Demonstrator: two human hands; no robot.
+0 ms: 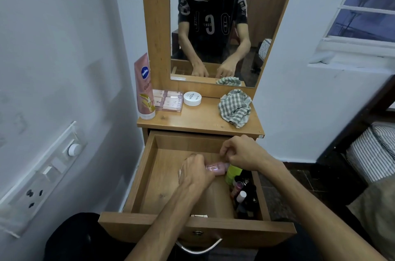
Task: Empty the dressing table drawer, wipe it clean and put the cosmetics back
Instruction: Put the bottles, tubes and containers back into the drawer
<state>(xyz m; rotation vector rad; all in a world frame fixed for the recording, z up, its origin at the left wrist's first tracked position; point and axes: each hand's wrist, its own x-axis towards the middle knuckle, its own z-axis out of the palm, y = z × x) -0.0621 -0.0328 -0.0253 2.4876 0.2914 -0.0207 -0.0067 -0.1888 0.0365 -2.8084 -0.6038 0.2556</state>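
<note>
Head view: emptying judged partly done. Open wooden drawer [149, 175] is gripped by neither of the hands; pale pink bottle [215, 168] is held over it by left hand [196, 173], right hand [243, 154] pinches at its top. Small cosmetics [241, 192] are left at the drawer's right; pink lotion tube [145, 87], clear compact case [168, 100], white round jar [192, 98] and checked cloth [235, 107] sit on counter [203, 117]. Wiping, refilling pending.

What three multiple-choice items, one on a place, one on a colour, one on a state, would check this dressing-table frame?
1. Where does the checked cloth lie?
A. in the drawer
B. on the table top, right side
C. on the floor

2. What colour is the round jar beside the clear box?
A. white
B. black
C. red

3. How is the drawer?
A. shut
B. pulled out, some cosmetics inside
C. lifted out of the table

Answers: 1 B, the cloth is bunched below the mirror; 2 A, its lid and side are white; 3 B, bottles crowd its right side while the left hand holds a pink bottle.
</note>
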